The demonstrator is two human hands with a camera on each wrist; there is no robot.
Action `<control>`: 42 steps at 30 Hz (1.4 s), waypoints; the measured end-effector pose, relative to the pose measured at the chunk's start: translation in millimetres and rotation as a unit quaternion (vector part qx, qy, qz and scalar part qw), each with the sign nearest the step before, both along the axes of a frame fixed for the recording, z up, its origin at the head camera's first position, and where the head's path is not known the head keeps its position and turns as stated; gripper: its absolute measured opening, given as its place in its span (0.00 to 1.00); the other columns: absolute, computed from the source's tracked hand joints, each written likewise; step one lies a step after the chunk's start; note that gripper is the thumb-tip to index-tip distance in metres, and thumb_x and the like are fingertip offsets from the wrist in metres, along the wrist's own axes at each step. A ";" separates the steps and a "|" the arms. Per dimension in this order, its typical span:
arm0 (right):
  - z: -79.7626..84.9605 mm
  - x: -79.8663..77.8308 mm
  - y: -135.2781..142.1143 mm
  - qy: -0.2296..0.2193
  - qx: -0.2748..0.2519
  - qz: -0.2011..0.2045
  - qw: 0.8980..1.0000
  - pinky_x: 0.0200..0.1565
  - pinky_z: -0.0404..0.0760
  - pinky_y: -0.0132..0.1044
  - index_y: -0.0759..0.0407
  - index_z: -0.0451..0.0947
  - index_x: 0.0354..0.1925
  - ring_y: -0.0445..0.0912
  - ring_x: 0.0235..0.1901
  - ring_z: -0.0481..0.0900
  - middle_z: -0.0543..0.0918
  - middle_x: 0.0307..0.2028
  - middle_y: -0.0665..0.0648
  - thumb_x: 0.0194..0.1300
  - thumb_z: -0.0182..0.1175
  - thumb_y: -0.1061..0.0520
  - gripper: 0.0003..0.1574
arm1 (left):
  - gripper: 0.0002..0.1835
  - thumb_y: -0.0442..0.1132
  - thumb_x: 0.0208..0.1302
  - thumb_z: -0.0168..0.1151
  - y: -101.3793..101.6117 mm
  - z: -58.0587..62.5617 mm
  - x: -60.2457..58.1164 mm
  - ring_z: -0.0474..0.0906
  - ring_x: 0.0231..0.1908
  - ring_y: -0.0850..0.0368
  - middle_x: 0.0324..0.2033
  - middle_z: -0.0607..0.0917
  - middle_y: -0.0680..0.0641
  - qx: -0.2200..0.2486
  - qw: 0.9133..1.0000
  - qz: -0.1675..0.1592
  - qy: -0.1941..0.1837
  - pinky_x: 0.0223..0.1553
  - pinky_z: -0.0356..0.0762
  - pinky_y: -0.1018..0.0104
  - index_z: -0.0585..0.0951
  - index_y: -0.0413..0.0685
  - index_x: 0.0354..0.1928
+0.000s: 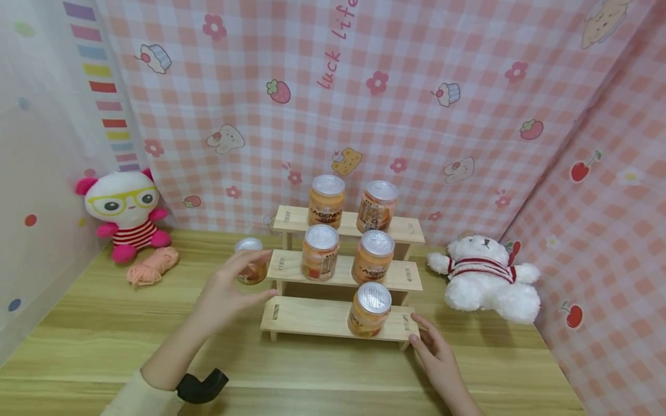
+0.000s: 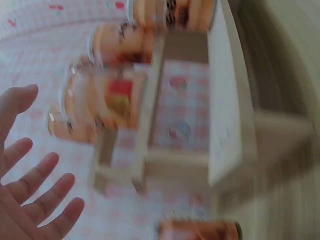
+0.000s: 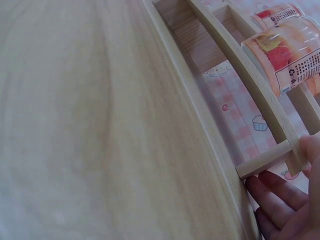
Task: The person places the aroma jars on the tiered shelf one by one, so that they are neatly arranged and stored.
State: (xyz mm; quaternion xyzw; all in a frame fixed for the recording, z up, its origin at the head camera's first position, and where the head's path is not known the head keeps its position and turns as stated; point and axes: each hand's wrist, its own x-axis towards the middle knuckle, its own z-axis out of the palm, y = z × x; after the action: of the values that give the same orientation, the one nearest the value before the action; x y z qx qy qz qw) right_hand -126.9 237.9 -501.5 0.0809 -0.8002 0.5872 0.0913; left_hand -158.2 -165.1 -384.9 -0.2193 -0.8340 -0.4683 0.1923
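A three-step wooden display stand [image 1: 317,316] holds fruit cans with silver lids and orange labels. Two cans stand on the top step, one of them a can [image 1: 326,203] at the left; two are on the middle step; a single can [image 1: 368,312] is at the right of the lowest. My left hand [image 1: 225,293] is beside the stand's left end, fingers spread and empty in the left wrist view. Partly behind it, another can [image 1: 253,274] stands on the table. My right hand [image 1: 437,352] holds the lowest step's right end, thumb at the board [image 3: 260,95] and fingers by its leg.
A panda doll [image 1: 127,211] and pink yarn [image 1: 153,267] are at the left of the wooden table [image 1: 312,375]. To the right lies a white plush bear [image 1: 481,283]. A pink checked cloth [image 1: 322,133] hangs close behind the stand.
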 end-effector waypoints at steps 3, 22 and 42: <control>0.1 -0.6 -0.4 0.002 -0.003 0.002 1.000 0.46 0.74 0.24 0.63 0.68 0.64 0.37 0.46 0.78 0.79 0.50 0.68 0.69 0.55 0.64 0.25 | 0.33 0.33 0.46 0.77 -15.3 -3.9 -6.8 0.75 0.49 0.50 0.51 0.80 0.47 -0.006 1.000 0.020 -0.006 0.51 0.74 0.58 0.77 0.45 0.58; 0.9 -0.1 0.0 -0.004 0.005 -0.003 1.000 0.46 0.74 0.25 0.62 0.69 0.64 0.37 0.47 0.77 0.79 0.51 0.68 0.69 0.56 0.63 0.25 | 0.37 0.34 0.50 0.75 -65.4 -42.6 -56.6 0.65 0.57 0.35 0.56 0.72 0.34 -0.021 0.996 0.039 -0.073 0.55 0.62 0.35 0.71 0.36 0.62; -2.0 -2.4 1.2 -0.021 0.011 -0.006 1.000 0.47 0.74 0.26 0.60 0.68 0.64 0.37 0.48 0.77 0.77 0.55 0.66 0.70 0.56 0.61 0.26 | 0.49 0.36 0.52 0.74 -59.7 -70.3 -90.8 0.61 0.61 0.37 0.63 0.64 0.33 0.044 0.986 -0.010 -0.162 0.57 0.62 0.37 0.56 0.39 0.72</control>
State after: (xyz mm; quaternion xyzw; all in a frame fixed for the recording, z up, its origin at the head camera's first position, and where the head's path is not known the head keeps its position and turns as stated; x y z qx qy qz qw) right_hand -129.3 239.1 -503.5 0.0647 -0.8088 0.5794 0.0767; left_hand -249.0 -224.8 -455.1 -0.1407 -0.8306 -0.5356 0.0595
